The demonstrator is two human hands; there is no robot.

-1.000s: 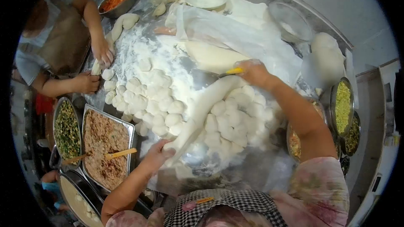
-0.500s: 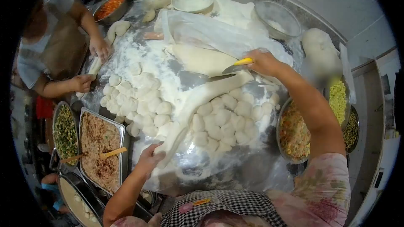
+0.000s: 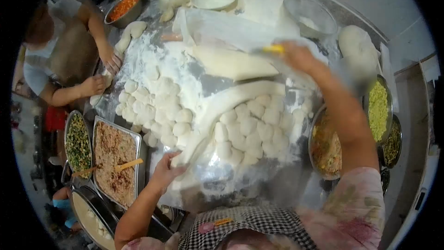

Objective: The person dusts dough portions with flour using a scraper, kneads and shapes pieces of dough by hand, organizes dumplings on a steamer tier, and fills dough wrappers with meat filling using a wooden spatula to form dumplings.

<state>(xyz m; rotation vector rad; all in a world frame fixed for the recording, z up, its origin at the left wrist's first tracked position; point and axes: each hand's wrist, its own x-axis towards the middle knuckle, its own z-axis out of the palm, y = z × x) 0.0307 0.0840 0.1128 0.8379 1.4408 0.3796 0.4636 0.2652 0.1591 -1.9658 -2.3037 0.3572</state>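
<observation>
In the head view a long strip of dough [image 3: 210,109] curves across the floured metal table. Its near end lies between the thumb and fingers of my left hand [image 3: 166,172], which looks closed on it. My right hand [image 3: 298,57] grips a knife [image 3: 274,49] by its yellow handle, and motion blurs the blade. The knife is over the far edge of a flat dough sheet [image 3: 231,63], apart from the strip. A dark gap separates sheet and strip at the right. Several round dough pieces [image 3: 249,129] sit right of the strip, and more dough balls [image 3: 155,106] lie left.
A translucent sheet [image 3: 222,28] covers dough at the back. Filling stands in a metal tray [image 3: 138,150] at left and a bowl [image 3: 313,157] at right. Far left, another person's hands [image 3: 95,84] handle a dough roll. A large dough lump [image 3: 357,46] is at back right.
My right hand has lifted the knife off the cut between sheet and strip, up and to the right. The gap at the strip's far end shows wider. My left hand stays at the near end.
</observation>
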